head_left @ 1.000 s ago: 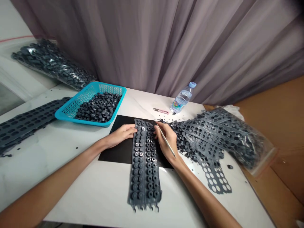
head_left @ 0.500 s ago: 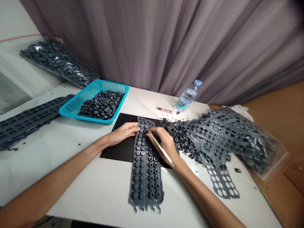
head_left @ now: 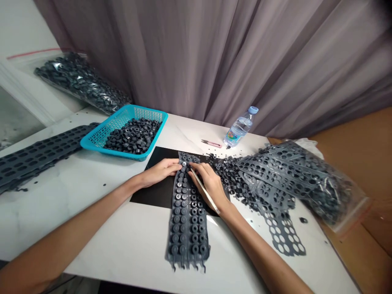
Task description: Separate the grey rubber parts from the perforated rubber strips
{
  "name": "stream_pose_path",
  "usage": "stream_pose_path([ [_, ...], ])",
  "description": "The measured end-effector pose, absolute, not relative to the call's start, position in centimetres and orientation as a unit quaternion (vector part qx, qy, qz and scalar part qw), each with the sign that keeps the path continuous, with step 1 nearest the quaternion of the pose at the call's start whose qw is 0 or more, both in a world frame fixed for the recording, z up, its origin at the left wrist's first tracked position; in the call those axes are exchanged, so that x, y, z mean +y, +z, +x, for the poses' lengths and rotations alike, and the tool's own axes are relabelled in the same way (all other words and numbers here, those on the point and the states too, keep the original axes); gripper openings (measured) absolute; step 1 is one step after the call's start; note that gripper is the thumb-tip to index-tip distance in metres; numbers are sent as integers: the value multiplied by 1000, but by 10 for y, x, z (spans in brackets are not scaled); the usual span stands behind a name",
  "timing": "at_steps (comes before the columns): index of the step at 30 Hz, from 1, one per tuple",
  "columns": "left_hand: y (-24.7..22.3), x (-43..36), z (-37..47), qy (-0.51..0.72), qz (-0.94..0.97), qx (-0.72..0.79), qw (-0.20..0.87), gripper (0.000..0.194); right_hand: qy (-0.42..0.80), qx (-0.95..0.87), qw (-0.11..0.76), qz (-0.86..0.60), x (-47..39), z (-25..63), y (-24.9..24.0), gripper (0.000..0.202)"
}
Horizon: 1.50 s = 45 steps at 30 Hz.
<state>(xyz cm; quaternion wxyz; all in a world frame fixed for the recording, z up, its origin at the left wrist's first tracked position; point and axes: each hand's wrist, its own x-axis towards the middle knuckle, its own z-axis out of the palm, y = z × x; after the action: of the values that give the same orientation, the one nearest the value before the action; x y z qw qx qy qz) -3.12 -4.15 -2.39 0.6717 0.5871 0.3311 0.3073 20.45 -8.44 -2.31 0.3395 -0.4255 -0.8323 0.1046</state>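
A dark grey rubber sheet (head_left: 188, 220) with rows of round raised parts lies lengthwise, its far part over a black mat (head_left: 153, 195). My left hand (head_left: 162, 171) grips the sheet's left edge near the far end, thumb and fingers together. Closed around a slim white pen-like tool (head_left: 206, 192), my right hand (head_left: 211, 183) rests over the right side of the sheet. The tool's tip is near the upper rows; its exact contact is hidden by the fingers.
A blue basket (head_left: 122, 154) of small black parts stands back left, beside punched sheets (head_left: 43, 151) and a filled bag (head_left: 79, 81). Loose parts (head_left: 234, 175), pink snips (head_left: 212, 143), a water bottle (head_left: 239, 130), perforated sheets (head_left: 281, 163) and another bag (head_left: 333, 196) lie right.
The view has shifted slightly. My right hand and the tool have moved a little toward the sheet's far end; my left hand still holds the left edge.
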Motion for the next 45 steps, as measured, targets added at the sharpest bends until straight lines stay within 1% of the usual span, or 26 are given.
stream_pose_path([
  [3,-24,-41,-31,301,593,344,663,39,71,-839,324,-432,-84,199,-25,32],
  [5,-25,-41,-32,298,595,350,659,39,61,-831,330,-443,-83,196,-26,33],
  [10,-24,-42,-32,297,592,351,661,37,78,-742,421,-516,-73,205,-27,33],
  [13,-23,-43,-32,304,587,343,667,36,108,-731,439,-512,-73,219,-25,31],
  [18,-21,-43,-31,317,576,336,675,34,171,-765,425,-453,-85,218,-21,25],
  [21,-22,-43,-30,325,568,336,678,34,160,-790,416,-421,-90,211,-19,19],
  [24,-21,-43,-29,328,563,337,680,31,152,-807,404,-403,-91,208,-17,18],
  [30,-18,-45,-29,326,567,334,678,32,137,-819,382,-406,-89,210,-18,21],
  [37,-16,-46,-28,319,579,331,673,37,126,-818,379,-414,-87,208,-19,21],
  [41,-15,-46,-27,314,586,337,666,38,114,-828,360,-414,-87,207,-19,28],
  [45,-16,-45,-28,308,596,344,657,38,73,-844,327,-418,-86,204,-20,34],
])
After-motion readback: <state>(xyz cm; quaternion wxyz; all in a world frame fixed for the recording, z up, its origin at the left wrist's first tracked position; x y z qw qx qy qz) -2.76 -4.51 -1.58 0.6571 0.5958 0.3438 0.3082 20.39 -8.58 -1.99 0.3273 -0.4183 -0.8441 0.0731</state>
